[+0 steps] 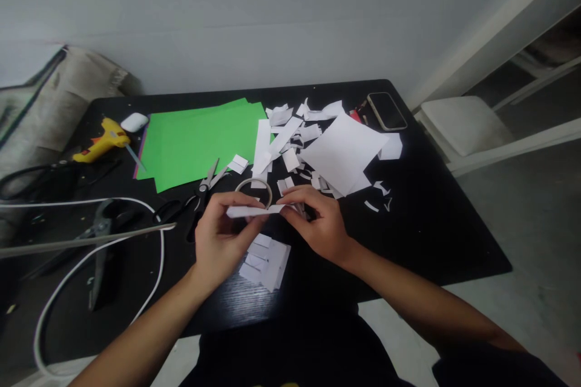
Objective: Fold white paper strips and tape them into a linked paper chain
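Between my two hands I hold a narrow folded strip of white paper (247, 212) above the table. My left hand (222, 233) pinches its left part between thumb and fingers. My right hand (320, 221) grips the right end the same way. Just behind the strip stands a pale ring (254, 182), perhaps a tape roll, partly hidden by the strip and fingers. Below my hands lies a small pile of folded white paper pieces (267, 263). Black-handled scissors (204, 187) rest open to the left, their handles near my left hand.
Green sheets (204, 139) lie at the back left beside a yellow glue gun (106, 139) and a white case (134, 122). Pliers (102, 236) and a white cable (161, 254) are at left. White sheets (345, 151), scraps and a phone (387, 111) occupy the back right.
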`<state>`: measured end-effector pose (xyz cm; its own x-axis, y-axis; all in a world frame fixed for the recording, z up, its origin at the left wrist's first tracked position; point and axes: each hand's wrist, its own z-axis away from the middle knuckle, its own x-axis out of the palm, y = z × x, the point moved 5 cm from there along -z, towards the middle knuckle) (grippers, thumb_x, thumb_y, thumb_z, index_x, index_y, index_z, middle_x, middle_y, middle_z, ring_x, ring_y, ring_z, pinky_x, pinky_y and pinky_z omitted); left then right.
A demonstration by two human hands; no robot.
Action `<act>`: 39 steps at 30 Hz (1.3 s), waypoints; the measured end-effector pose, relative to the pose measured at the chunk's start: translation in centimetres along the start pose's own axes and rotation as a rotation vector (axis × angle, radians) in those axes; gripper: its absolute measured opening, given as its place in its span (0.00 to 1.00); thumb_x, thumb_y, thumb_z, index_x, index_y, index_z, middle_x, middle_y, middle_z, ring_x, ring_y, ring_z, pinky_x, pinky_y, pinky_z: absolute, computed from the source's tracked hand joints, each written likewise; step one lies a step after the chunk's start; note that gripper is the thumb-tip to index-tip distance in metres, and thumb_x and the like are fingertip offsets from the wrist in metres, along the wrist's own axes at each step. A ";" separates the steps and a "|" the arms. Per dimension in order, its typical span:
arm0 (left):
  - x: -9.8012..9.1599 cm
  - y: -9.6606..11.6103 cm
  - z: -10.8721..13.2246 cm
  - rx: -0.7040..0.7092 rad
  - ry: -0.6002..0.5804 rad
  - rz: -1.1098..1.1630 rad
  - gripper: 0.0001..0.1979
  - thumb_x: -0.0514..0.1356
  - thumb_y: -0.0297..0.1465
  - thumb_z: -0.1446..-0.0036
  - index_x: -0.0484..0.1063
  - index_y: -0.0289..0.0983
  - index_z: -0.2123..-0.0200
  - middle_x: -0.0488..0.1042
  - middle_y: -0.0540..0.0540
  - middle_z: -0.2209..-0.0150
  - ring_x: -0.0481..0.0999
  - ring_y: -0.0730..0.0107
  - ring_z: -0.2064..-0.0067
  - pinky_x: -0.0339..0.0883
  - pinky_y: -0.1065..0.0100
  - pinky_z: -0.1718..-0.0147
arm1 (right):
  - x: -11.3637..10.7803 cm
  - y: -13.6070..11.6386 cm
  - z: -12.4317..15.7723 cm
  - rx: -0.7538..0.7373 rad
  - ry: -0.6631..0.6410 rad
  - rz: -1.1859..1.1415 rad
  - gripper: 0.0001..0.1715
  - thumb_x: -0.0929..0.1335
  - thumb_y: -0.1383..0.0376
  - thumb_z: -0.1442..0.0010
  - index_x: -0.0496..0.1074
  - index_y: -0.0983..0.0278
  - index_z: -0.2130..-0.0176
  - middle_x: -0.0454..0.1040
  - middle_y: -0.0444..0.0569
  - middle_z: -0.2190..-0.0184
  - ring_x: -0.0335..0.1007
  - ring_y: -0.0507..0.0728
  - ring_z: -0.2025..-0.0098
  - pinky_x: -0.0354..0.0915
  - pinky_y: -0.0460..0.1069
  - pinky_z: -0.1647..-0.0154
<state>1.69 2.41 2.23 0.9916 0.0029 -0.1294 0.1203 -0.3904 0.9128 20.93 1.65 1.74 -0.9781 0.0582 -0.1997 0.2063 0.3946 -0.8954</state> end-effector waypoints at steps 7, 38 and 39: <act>0.5 -1.4 -0.6 -0.262 -0.001 0.292 0.23 0.72 0.26 0.43 0.67 0.40 0.48 0.81 0.52 0.69 0.79 0.75 0.71 0.74 0.74 0.69 | 0.8 0.9 0.2 0.201 -0.129 -0.128 0.02 0.76 0.64 0.38 0.82 0.60 0.63 0.83 0.45 0.67 0.78 0.54 0.66 0.72 0.50 0.61; 0.5 -0.2 0.0 -0.007 -0.178 -0.159 0.06 0.66 0.25 0.37 0.80 0.41 0.59 0.83 0.50 0.63 0.81 0.74 0.63 0.77 0.71 0.61 | 0.7 1.3 0.3 0.269 -0.027 -0.282 0.03 0.76 0.67 0.39 0.82 0.59 0.62 0.83 0.45 0.64 0.81 0.54 0.60 0.77 0.50 0.54; 0.5 -0.2 -0.1 -0.007 -0.173 -0.157 0.06 0.68 0.25 0.38 0.81 0.41 0.59 0.83 0.50 0.63 0.81 0.74 0.64 0.77 0.71 0.61 | 0.7 1.3 0.3 0.265 -0.026 -0.278 0.03 0.77 0.67 0.39 0.82 0.59 0.62 0.83 0.45 0.64 0.81 0.54 0.60 0.78 0.51 0.54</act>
<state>2.17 2.54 2.00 0.9378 -0.0954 -0.3339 0.2732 -0.3911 0.8789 20.56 1.90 0.37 -0.9974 -0.0421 0.0583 -0.0637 0.1407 -0.9880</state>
